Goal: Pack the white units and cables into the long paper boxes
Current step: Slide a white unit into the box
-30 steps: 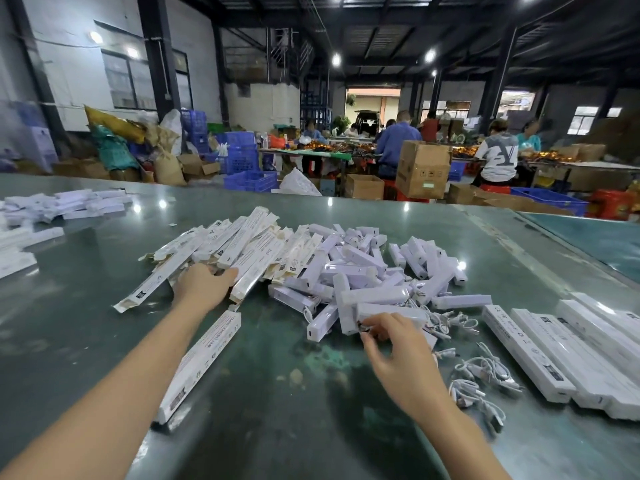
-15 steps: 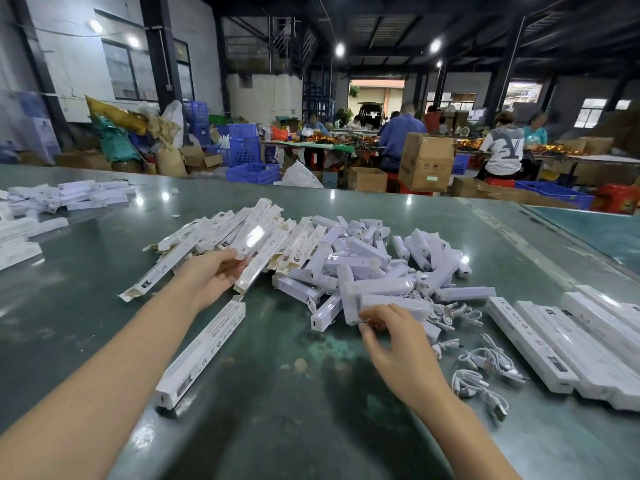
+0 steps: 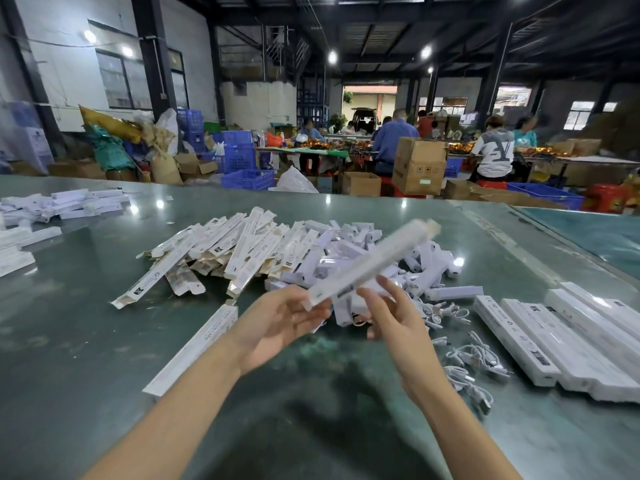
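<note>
My left hand (image 3: 277,320) pinches the near end of a long white paper box (image 3: 374,261), which is blurred and slants up to the right above the table. Beside it, my right hand (image 3: 398,320) has straight fingers, the fingertips touching the box from below. Under the box lies a heap of white units (image 3: 346,251). Flat unfilled paper boxes (image 3: 221,247) are piled to its left. Loose white cables (image 3: 474,362) lie right of my right hand.
Several long closed boxes (image 3: 554,334) lie side by side at the right. One more long box (image 3: 197,344) lies under my left forearm. More white packs (image 3: 69,202) sit far left on the green table (image 3: 86,341). People work at tables far behind.
My left hand has lifted a long box off the pile and swung it toward the middle. My right hand has left the white units and risen to meet the box.
</note>
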Tool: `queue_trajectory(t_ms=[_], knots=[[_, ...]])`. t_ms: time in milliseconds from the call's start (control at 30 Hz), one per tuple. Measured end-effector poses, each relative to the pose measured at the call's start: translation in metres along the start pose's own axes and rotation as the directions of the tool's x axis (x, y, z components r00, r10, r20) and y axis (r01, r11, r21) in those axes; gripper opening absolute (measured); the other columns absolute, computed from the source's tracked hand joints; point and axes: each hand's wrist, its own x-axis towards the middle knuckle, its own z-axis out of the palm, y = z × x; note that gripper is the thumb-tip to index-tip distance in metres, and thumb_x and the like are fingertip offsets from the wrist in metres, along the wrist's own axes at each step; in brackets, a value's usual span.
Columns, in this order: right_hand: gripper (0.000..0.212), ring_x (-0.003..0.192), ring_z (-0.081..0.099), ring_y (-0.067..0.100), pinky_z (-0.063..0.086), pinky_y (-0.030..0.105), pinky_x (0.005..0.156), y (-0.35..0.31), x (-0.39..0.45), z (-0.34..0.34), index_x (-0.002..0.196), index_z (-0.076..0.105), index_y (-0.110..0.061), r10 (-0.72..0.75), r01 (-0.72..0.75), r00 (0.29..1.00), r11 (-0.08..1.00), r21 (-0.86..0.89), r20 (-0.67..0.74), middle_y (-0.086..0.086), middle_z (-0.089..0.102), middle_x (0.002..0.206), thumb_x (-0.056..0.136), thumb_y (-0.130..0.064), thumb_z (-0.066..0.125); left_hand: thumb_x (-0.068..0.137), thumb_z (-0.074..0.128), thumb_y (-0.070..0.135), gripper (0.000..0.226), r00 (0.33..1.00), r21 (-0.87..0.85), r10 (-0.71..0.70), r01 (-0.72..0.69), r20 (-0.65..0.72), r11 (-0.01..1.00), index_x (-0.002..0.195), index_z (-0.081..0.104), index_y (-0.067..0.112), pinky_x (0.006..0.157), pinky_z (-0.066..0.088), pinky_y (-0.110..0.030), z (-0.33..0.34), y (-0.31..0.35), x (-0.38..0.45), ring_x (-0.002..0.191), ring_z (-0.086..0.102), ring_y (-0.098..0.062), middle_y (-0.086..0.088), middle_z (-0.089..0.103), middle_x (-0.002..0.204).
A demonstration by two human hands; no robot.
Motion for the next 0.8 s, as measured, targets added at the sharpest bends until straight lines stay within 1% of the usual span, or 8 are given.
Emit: queue_trajectory(t_ms=[67, 200, 267, 400, 500, 600, 700, 800], knots=[[0.053, 0.068, 0.058, 0.010, 0.043, 0.022, 0.056, -0.006, 0.003, -0.005, 0.121, 0.052, -0.022, 0.020, -0.007, 0.999, 0.966, 0.258, -0.047, -0.011, 0.068, 0.083, 0.073, -0.040, 0.068, 0.079, 0.060, 0.018, 0.021, 0.999, 0.107, -0.037, 0.034, 0.024, 0.994, 0.072, 0.079, 0.013, 0.073, 0.058, -0.028, 0.005, -0.002, 0.001, 0.075, 0.069, -0.017, -0.008, 0.071, 0.081], [0.050, 0.063, 0.050, 0.010, 0.043, 0.017, 0.052, -0.013, 0.006, -0.020, 0.122, 0.046, -0.021, 0.069, 0.004, 0.993, 0.794, 0.608, -0.096, -0.003, 0.062, 0.083, 0.077, -0.027, 0.068, 0.080, 0.060, 0.023, 0.023, 0.994, 0.052, -0.111, 0.109, 0.026, 0.993, 0.064, 0.074, 0.016, 0.061, 0.053, -0.026, 0.000, 0.002, 0.004, 0.065, 0.063, -0.015, -0.003, 0.063, 0.069], [0.043, 0.063, 0.049, 0.011, 0.041, 0.017, 0.051, -0.015, 0.008, -0.026, 0.117, 0.051, -0.022, 0.092, 0.011, 0.987, 0.775, 0.632, -0.130, -0.005, 0.064, 0.080, 0.077, -0.028, 0.067, 0.077, 0.064, 0.023, 0.011, 0.989, 0.035, -0.146, 0.146, -0.005, 0.989, 0.072, 0.065, 0.014, 0.054, 0.050, -0.025, -0.002, 0.004, 0.007, 0.062, 0.062, -0.016, -0.003, 0.059, 0.067], [0.032, 0.061, 0.050, 0.013, 0.046, 0.017, 0.050, -0.015, 0.010, -0.026, 0.109, 0.059, -0.017, 0.172, -0.008, 0.971, 0.714, 0.700, -0.164, 0.002, 0.065, 0.084, 0.078, -0.022, 0.067, 0.074, 0.065, 0.025, 0.024, 0.991, -0.031, -0.091, 0.089, -0.098, 0.996, 0.094, 0.063, 0.012, 0.051, 0.051, -0.024, -0.003, 0.005, 0.017, 0.062, 0.066, -0.015, -0.003, 0.067, 0.071], [0.031, 0.068, 0.063, 0.016, 0.054, 0.018, 0.059, -0.011, 0.011, -0.025, 0.112, 0.058, -0.011, 0.185, -0.018, 0.971, 0.687, 0.726, -0.151, 0.008, 0.067, 0.095, 0.082, -0.015, 0.066, 0.080, 0.064, 0.037, 0.033, 0.994, -0.183, -0.070, 0.053, -0.087, 0.982, 0.102, 0.064, 0.011, 0.056, 0.055, -0.026, 0.003, -0.003, 0.021, 0.072, 0.071, -0.018, -0.006, 0.073, 0.086], [0.033, 0.082, 0.070, 0.020, 0.057, 0.021, 0.072, -0.008, 0.012, -0.023, 0.110, 0.059, -0.009, 0.132, -0.012, 0.986, 0.661, 0.750, -0.101, 0.010, 0.069, 0.102, 0.077, -0.010, 0.064, 0.078, 0.061, 0.051, 0.055, 0.996, -0.153, -0.085, 0.085, 0.005, 0.985, 0.116, 0.061, 0.012, 0.068, 0.058, -0.031, 0.018, -0.022, 0.023, 0.088, 0.071, -0.022, -0.009, 0.073, 0.106], [0.037, 0.086, 0.067, 0.022, 0.056, 0.026, 0.075, -0.006, 0.009, -0.016, 0.111, 0.061, -0.002, 0.052, -0.025, 0.998, 0.801, 0.599, -0.027, 0.015, 0.069, 0.101, 0.075, -0.010, 0.066, 0.077, 0.065, 0.047, 0.055, 0.998, 0.001, 0.013, -0.013, 0.064, 1.000, 0.122, 0.060, 0.016, 0.075, 0.057, -0.030, 0.044, -0.033, 0.028, 0.095, 0.070, -0.019, -0.006, 0.072, 0.114], [0.048, 0.091, 0.064, 0.025, 0.052, 0.035, 0.083, -0.004, 0.005, -0.012, 0.119, 0.059, 0.002, 0.010, 0.001, 1.000, 0.892, 0.452, -0.021, 0.020, 0.068, 0.110, 0.075, -0.012, 0.071, 0.081, 0.065, 0.031, 0.040, 0.983, -0.039, 0.182, -0.182, -0.003, 0.982, 0.118, 0.058, 0.015, 0.081, 0.056, -0.032, 0.062, -0.034, 0.036, 0.098, 0.068, -0.019, -0.010, 0.071, 0.115]])
